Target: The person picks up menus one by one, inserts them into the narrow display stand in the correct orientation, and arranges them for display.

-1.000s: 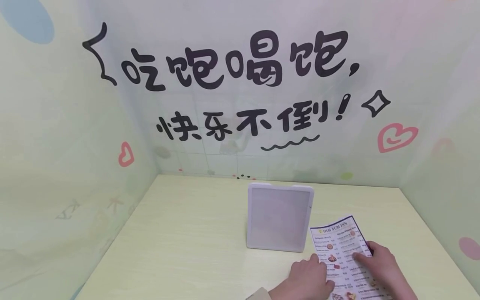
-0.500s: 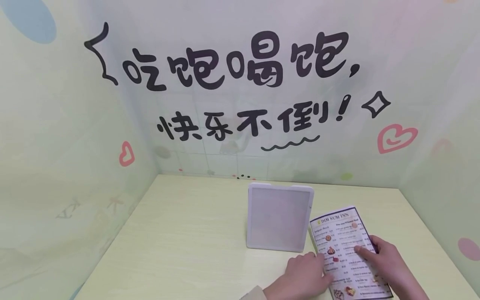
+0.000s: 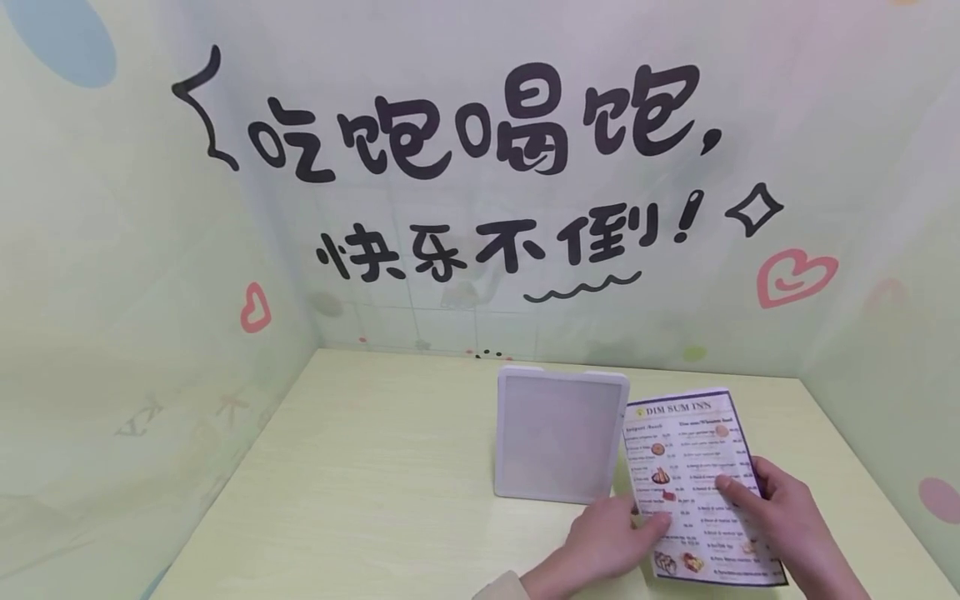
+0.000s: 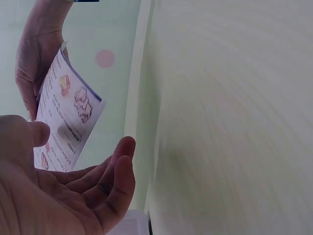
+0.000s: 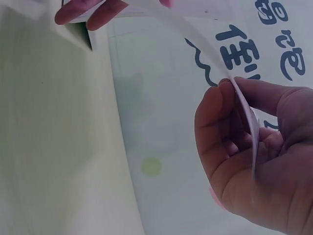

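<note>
A printed paper menu (image 3: 697, 492), headed DIM SUM INN with small food pictures and a dark border, is held up tilted on the right, its front toward the head camera. My right hand (image 3: 787, 508) pinches its right edge, thumb on the front and fingers behind; the right wrist view shows the sheet (image 5: 252, 125) edge-on, bowed between thumb and fingers. On the left edge, my left hand (image 3: 607, 537) holds it with the thumb over the front and the fingers behind. The left wrist view shows the menu's lower corner (image 4: 90, 105) raised off the table.
An upright white-framed panel with a grey face (image 3: 561, 437) stands on the table right behind my left hand, close to the menu's left edge. The pale wood table (image 3: 360, 467) is enclosed by printed cloth walls (image 3: 420, 325) at the back and sides.
The menu has risen and moved away from me, with more of its lower edge showing. Both hands have moved up slightly with it. The panel has stayed in place.
</note>
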Demonstrator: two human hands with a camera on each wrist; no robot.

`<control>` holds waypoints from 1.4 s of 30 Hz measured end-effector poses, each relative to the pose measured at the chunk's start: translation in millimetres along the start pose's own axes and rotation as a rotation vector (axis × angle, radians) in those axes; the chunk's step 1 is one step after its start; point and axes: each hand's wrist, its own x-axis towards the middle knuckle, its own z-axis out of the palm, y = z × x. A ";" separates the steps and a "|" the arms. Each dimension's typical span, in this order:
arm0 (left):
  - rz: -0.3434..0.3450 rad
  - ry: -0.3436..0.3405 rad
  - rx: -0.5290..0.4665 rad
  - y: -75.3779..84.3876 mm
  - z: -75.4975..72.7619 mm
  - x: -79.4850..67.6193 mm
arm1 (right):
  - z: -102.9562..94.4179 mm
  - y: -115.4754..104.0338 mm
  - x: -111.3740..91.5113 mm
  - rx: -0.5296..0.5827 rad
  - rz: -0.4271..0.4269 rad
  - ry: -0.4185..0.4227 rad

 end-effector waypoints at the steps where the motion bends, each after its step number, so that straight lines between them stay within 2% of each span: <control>1: -0.005 -0.009 -0.045 0.2 -0.5 -0.4 | -0.5 -1.3 -0.7 0.008 -0.004 0.007; 5: -0.020 -0.055 -0.220 2.7 -3.8 -2.3 | -0.4 -2.9 -4.4 0.035 -0.040 0.048; 8: -0.017 -0.078 -0.309 3.2 -9.0 -4.6 | 1.7 -2.4 -7.2 0.061 -0.095 0.085; 11: 0.009 -0.093 -0.356 1.4 -15.3 -6.5 | 2.8 -1.4 -8.5 0.098 -0.145 0.113; 14: 0.053 -0.093 -0.387 -1.9 -21.2 -8.0 | 2.1 -0.9 -7.7 0.135 -0.157 0.116; 18: 0.106 -0.066 -0.395 -5.4 -30.3 -10.3 | 1.3 -0.2 -6.4 0.190 -0.180 0.100; 24: 0.204 0.004 -0.375 -11.4 -47.6 -10.3 | 3.3 5.6 -6.7 0.273 -0.309 0.078; 30: 0.271 0.080 -0.361 -17.7 -64.9 -8.4 | 5.8 5.4 -7.4 0.320 -0.423 0.004; 37: 0.301 0.150 -0.363 -15.4 -86.5 -10.0 | 8.1 2.9 -7.7 0.326 -0.494 -0.063; 42: 0.310 0.223 -0.370 -10.8 -103.9 -12.6 | 13.0 -0.3 -7.7 0.319 -0.541 -0.102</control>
